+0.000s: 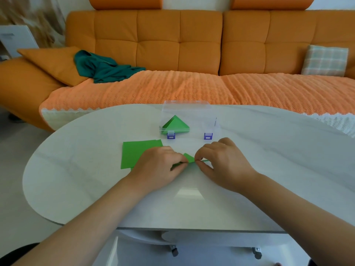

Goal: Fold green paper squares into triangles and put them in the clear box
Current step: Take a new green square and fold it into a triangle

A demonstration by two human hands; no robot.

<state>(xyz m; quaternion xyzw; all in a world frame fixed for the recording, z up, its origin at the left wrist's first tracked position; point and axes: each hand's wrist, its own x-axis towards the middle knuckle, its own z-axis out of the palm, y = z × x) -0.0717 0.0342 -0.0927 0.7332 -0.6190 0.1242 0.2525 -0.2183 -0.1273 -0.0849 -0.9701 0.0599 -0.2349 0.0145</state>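
Head view: your pale glossy bench (269, 150) carries a clear plastic box (192, 104) with one folded green paper triangle (175, 125) inside, and flat green paper squares (134, 152) at left. Your left hand (155, 167) and right hand (224, 160) pinch a part-folded green sheet (189, 158) with curled fingertips. It looks light, thin and slippery on the gloss, so hold its corners gently.

Bright soft daylight; glare on table (189, 194); wide-angle edge bending.

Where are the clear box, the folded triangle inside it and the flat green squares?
clear box (192, 107), head view, upper back wall.
folded triangle (175, 124), head view, middle of its face.
flat green squares (134, 154), head view, uncovered left part.
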